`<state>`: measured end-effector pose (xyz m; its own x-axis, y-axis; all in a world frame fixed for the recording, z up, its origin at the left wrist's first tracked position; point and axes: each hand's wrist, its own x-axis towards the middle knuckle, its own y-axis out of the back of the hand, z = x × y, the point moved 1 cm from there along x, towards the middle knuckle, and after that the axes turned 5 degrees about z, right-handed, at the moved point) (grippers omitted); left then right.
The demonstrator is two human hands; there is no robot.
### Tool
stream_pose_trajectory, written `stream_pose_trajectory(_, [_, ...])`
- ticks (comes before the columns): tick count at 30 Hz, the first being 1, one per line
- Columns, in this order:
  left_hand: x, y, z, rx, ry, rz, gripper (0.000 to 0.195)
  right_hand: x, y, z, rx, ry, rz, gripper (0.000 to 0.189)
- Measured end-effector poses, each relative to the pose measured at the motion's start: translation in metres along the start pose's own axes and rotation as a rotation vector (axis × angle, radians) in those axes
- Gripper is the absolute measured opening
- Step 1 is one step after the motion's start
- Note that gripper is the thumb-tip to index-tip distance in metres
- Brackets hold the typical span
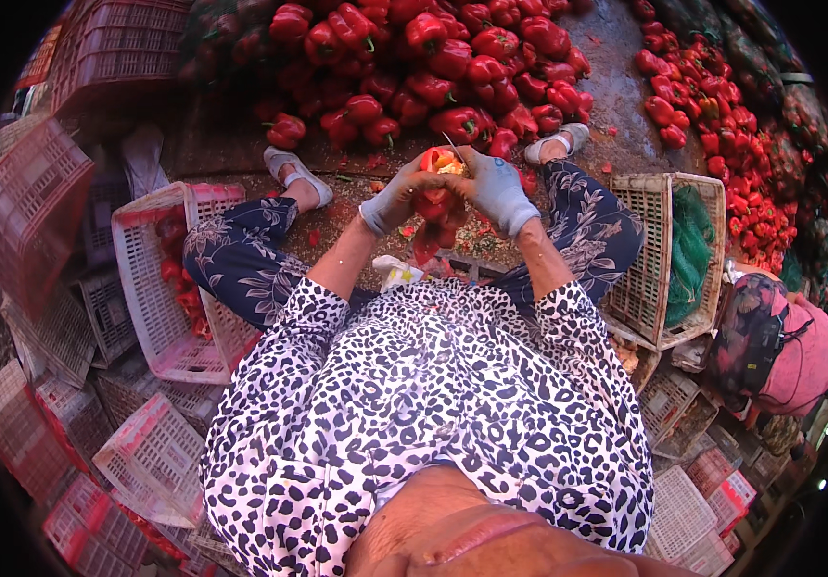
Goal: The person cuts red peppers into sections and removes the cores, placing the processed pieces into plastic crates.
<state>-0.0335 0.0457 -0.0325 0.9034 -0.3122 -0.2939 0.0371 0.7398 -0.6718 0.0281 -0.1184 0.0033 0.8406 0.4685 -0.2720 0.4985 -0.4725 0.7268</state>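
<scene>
A red bell pepper point(434, 160), cut open with pale seeds and core showing, sits between my two gloved hands at the upper middle. My left hand point(401, 193), in a soiled grey glove, grips the pepper from the left. On its other side is my right hand point(494, 186), in a light grey-blue glove, holding a small knife point(451, 144) whose thin blade points up and left; its handle is hidden in the hand. More red pepper pieces point(437, 216) show just below the hands, blurred; what supports them cannot be told.
A large heap of red bell peppers point(450, 65) lies beyond my feet. Pepper pieces fill part of a plastic crate point(168, 360) at left. Green netting point(689, 252) lies in a crate point(663, 189) at right. A person point(796, 353) is at far right, near another pepper heap point(746, 187).
</scene>
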Motion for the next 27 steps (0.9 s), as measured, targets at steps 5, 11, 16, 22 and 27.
stream_pose_trajectory(5, [0.009, 0.011, -0.020, 0.169, -0.128, 0.246, 0.051, 0.008, -0.033, 0.016, 0.082, -0.107, 0.095, 0.055])
stream_pose_trajectory(11, [0.029, 0.016, -0.026, 0.221, -0.191, 0.420, 0.045, 0.025, -0.078, 0.038, 0.647, -0.221, 0.368, 0.041])
stream_pose_trajectory(16, [0.013, 0.027, -0.003, 0.083, -0.082, 0.120, 0.050, 0.015, -0.055, 0.035, 1.363, -0.337, -0.033, 0.020])
stream_pose_trajectory(22, [0.019, 0.018, 0.002, 0.203, -0.161, 0.193, 0.053, 0.022, -0.048, 0.027, 1.308, -0.340, 0.098, 0.021])
stream_pose_trajectory(27, [0.028, 0.024, 0.006, 0.093, -0.230, 0.238, 0.050, 0.051, -0.057, 0.048, 1.835, -0.469, 0.206, 0.019])
